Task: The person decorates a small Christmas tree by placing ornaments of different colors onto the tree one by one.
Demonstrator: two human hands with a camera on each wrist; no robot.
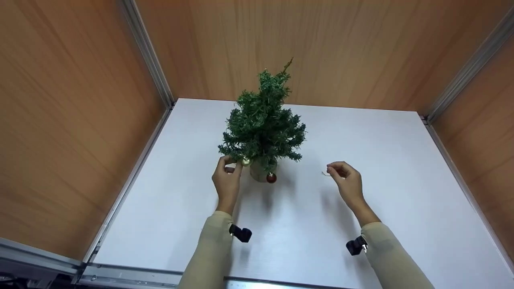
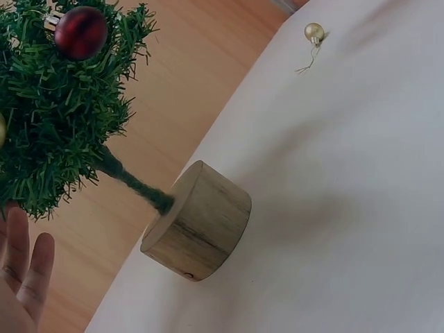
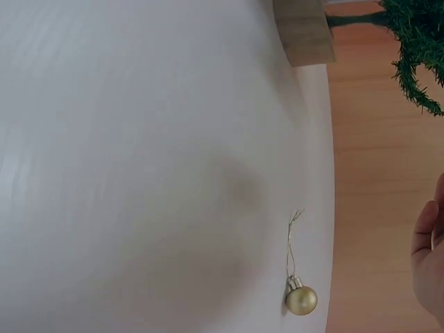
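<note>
A small artificial Christmas tree (image 1: 263, 120) stands on a round wooden base (image 2: 198, 222). My left hand (image 1: 227, 180) is at its lower left branches, the thumb beside a hanging gold bauble (image 1: 245, 161). Two of its fingers (image 2: 35, 274) show nearly straight under the foliage; whether the thumb and index finger pinch anything is hidden. A dark red bauble (image 1: 271, 178) hangs low at the front. To the right, my right hand (image 1: 346, 180) hovers with loosely bent fingers, apart from a second gold bauble (image 3: 302, 300) lying on the table with its string loop.
The white table (image 1: 192, 224) has wood-grain panels (image 1: 329, 48) behind it and at both sides, with metal rails along the edges. Both forearms, in pale sleeves with black wrist cameras, reach in from the front edge.
</note>
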